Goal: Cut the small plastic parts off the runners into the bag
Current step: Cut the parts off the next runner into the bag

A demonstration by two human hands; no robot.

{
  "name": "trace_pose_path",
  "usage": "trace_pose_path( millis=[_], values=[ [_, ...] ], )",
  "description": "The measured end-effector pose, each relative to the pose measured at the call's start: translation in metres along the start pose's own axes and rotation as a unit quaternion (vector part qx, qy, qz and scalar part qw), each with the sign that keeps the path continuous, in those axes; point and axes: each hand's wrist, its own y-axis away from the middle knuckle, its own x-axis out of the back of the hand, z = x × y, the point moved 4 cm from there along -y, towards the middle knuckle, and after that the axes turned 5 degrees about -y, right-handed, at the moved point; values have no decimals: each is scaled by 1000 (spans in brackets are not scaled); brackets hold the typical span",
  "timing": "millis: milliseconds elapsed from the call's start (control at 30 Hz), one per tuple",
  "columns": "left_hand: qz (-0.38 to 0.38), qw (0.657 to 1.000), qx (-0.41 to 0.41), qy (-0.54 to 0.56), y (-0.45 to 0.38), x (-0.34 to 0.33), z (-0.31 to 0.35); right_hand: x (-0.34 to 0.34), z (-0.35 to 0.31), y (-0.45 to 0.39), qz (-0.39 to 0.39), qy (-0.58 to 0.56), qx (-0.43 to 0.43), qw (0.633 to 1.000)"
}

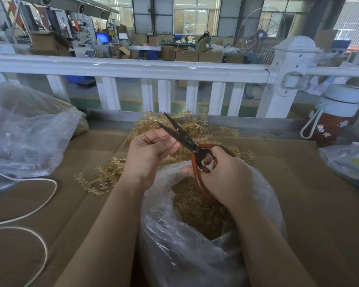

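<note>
My right hand (226, 175) grips the red handles of black-bladed scissors (182, 135), whose blades stand apart and point up and left. My left hand (151, 150) pinches a thin amber plastic runner (175, 144) right at the blades. Below both hands sits a clear plastic bag (174, 245), its mouth wide, with many small amber cut parts (195, 206) inside. A heap of amber runners (216, 129) lies on the cardboard behind the hands, and more runners (100, 181) lie to the left.
Brown cardboard (309, 204) covers the work surface. A big crumpled clear bag (27, 131) fills the left side, with white cord (39, 204) looping in front of it. A red bottle with a white lid (336, 114) stands at the right. A white railing (133, 69) runs behind.
</note>
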Motion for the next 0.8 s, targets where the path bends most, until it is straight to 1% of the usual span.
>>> trace_pose_path(
  millis=[133,367,500,800],
  values=[
    [-10,1000,-6,-18,0,-1,0,1,1,0,0,-6,-1,1000],
    [-31,999,-10,-14,1,-2,2,0,-1,2,8,-35,18,999],
    [-34,999,-7,-6,1,-2,2,-1,2,2,-8,-43,8,999],
    [-32,999,-3,-2,1,-2,3,0,1,1,8,-42,18,999]
  ],
)
